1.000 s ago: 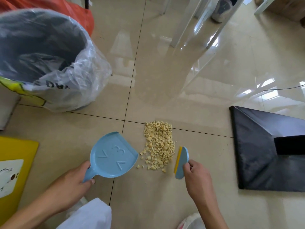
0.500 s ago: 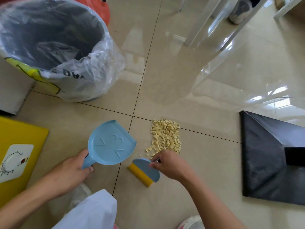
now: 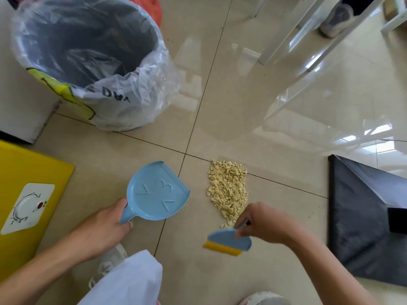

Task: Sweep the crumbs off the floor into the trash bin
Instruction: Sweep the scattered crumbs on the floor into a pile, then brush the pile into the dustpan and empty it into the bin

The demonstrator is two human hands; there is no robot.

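Bright daylight glares off the glossy floor; edges bow wide-angle, the right hand slightly blurred.

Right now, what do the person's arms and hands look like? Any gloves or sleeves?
Both are bare: no gloves, sleeves, watch or rings show on the left hand or the right hand. The forearms are uncovered to the picture's edge.

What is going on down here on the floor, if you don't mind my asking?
A person is crouched over a pile of pale crumbs on the tiled floor. The left hand holds a blue dustpan by its handle, just left of the pile; it is empty. The right hand holds a small blue brush at the pile's near end. The lined trash bin stands beyond.
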